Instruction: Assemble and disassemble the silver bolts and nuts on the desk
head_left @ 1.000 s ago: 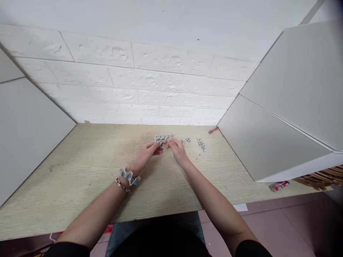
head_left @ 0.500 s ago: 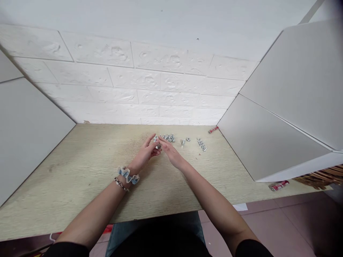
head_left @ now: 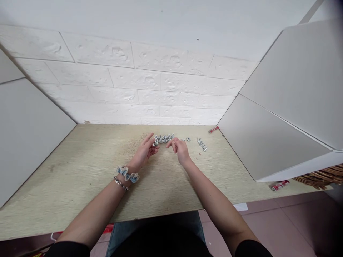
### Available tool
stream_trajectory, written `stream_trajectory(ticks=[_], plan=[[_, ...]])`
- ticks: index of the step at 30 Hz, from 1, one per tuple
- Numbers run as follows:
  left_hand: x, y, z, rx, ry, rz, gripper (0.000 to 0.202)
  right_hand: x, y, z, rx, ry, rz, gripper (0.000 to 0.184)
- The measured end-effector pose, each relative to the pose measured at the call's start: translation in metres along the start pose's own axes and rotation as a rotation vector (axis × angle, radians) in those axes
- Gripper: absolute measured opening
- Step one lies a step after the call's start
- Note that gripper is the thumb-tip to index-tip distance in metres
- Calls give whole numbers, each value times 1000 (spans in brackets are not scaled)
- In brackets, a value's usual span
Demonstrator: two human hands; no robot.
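A row of small silver bolts with nuts stands on the pale wooden tabletop near the back wall. My left hand, with a scrunchie and bracelet at the wrist, pinches the leftmost bolt of the row between thumb and fingers. My right hand hovers just right of the row, its fingers loosely curled and apart, holding nothing that I can see. A loose washer and a short line of bare bolts lie further right.
White panels close in the table on the left and right. A small red item lies at the back right corner. Another red item lies beside a wicker edge at the right.
My left hand has carried a bolt up to the left end of the row. My right hand let go and drew back to the right.
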State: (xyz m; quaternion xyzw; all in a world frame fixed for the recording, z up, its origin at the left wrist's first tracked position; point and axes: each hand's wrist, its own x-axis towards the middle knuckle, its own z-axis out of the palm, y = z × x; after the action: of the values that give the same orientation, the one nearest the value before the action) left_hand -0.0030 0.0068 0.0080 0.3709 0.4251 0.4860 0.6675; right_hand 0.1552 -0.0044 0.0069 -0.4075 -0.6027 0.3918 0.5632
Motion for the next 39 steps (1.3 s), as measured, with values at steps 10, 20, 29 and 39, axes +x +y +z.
stream_trajectory(ticks=[10, 20, 29, 39], plan=[[1, -4, -1, -18, -76, -4, 56, -1, 4, 6, -218, -236, -3, 57], [2, -2, -2, 7, -29, 7, 59, -2, 1, -3, -136, 31, -50, 61], [-4, -2, 1, 130, -97, -7, 68, 0, 1, 5, -482, -128, -155, 17], [-2, -12, 1, 548, -134, -49, 65, 6, 14, -9, -773, -227, 36, 12]])
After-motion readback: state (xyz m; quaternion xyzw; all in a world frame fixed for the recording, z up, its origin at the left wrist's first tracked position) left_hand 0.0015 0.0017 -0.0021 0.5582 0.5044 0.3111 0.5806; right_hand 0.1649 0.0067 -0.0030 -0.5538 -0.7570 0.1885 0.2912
